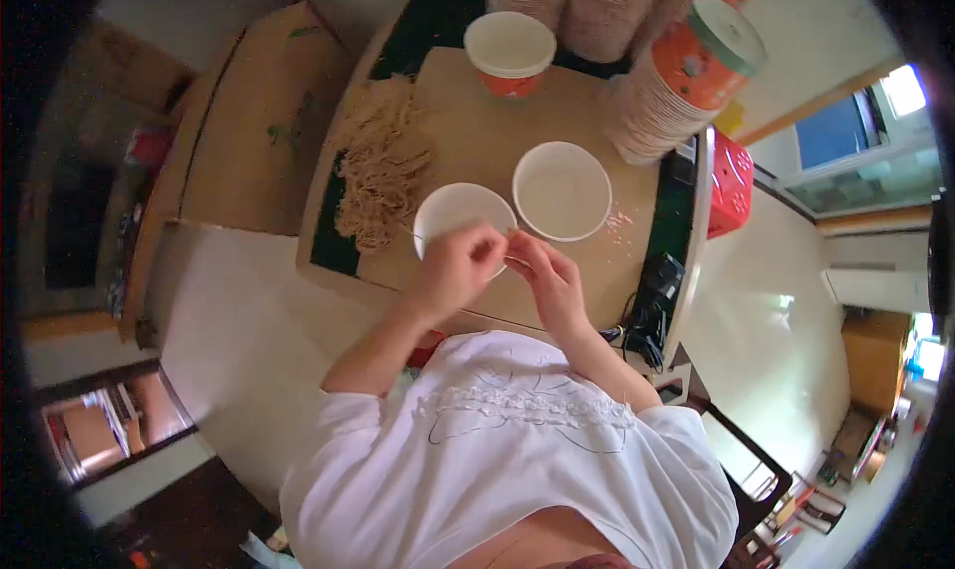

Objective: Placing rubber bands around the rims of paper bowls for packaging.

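Both my hands meet over the front rim of a white paper bowl. My left hand is closed, fingers curled in, and a thin strand runs out from it toward a tangled heap of tan string. Fingertips pinched, my right hand sits close against the left one; whatever lies between its fingers is too small to make out. A second white paper bowl stands just beyond my right hand, to the right of the first.
Nested orange-and-white bowls stand farther back on the cardboard sheet. Tall bowl stacks fill the back right. Small pink bits lie scattered right of the second bowl. A black adapter with cables rests at the right edge, near a red stool.
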{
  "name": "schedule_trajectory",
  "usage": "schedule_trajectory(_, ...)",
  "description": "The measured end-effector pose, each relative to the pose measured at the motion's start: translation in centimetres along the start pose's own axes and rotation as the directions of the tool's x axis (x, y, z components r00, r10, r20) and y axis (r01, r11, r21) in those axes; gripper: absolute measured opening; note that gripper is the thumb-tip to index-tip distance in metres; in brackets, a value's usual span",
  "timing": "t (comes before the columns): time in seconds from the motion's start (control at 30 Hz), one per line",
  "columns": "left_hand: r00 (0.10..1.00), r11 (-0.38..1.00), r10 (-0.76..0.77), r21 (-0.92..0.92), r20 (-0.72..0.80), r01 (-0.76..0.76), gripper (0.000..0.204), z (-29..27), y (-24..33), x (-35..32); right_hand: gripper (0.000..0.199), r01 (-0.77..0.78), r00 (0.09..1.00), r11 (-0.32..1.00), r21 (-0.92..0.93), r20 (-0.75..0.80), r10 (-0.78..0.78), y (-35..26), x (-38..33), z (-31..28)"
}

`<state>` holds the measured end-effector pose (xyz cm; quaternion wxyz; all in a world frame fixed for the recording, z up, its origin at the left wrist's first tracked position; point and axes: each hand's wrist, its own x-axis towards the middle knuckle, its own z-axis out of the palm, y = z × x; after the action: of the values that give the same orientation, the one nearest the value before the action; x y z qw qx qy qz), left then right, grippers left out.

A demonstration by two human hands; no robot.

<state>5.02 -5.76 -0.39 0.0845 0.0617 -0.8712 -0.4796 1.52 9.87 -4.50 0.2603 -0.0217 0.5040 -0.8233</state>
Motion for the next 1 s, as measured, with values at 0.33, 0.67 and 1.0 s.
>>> schedule_trajectory(0.33, 0.973, 0.995, -0.071, -0.060, 0.220, 0.086, 0.008, 9.0, -0.6, -4.6, 0.021, -0.213, 0.949, 0.857, 0.469, -0.109, 0.295, 0.3, -1.1, -5.6)
schedule_trajectory(0.67, 0.975, 0.980, 0.176, 0.064, 0.135, -0.186, 0.016, 11.8, -4.0, 4.1, 0.024, -0.232, 0.946, 0.863, -0.449, -0.309, 0.093, -2.3, -2.0, -10.7)
schedule_trajectory(1.0, 0.728, 0.873, 0.144, 0.261, 0.670, -0.412, 0.022, 15.2, -7.9, 0.9, 0.018, 0.029, 0.977, 0.883, -0.469, -0.171, -0.124, -3.0, -2.3, -15.0)
